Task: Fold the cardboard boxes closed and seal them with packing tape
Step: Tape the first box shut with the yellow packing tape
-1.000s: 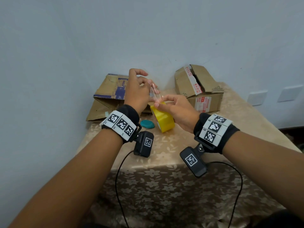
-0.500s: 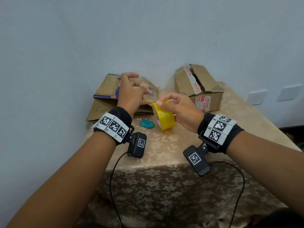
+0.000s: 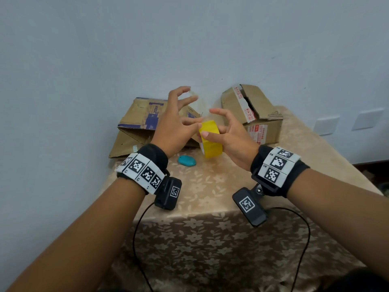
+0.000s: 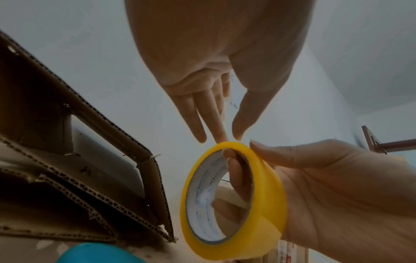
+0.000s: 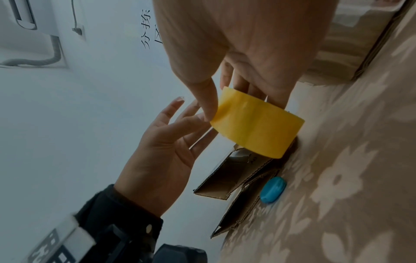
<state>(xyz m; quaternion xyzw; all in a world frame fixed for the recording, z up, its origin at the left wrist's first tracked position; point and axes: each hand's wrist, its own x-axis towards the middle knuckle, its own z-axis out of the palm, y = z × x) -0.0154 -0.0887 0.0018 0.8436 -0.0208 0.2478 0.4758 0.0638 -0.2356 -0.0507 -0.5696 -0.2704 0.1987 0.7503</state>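
My right hand [image 3: 230, 137] grips a yellow packing tape roll [image 3: 211, 142] above the table, fingers through its core [image 4: 238, 179] and thumb on the outer face [image 5: 256, 124]. Just left of the roll is my left hand [image 3: 179, 123], raised with its fingers spread and nothing gripped; its fingertips [image 4: 219, 135] hover close to the roll's rim. A faint clear strip seems to run up from the roll toward the left index finger. A flattened cardboard box [image 3: 143, 123] with blue print lies behind the left hand. A second box [image 3: 263, 127] stands at the back right with its flaps up.
A small teal object [image 3: 187, 160] lies on the beige floral tablecloth [image 3: 210, 186] in front of the flattened box. The table backs onto a pale wall, and its front edge drops off below my wrists. Two wall plates [image 3: 326, 124] sit at the right.
My left hand has let go of the tape end at the roll, risen and spread its fingers. The right hand still holds the roll, now slightly higher.
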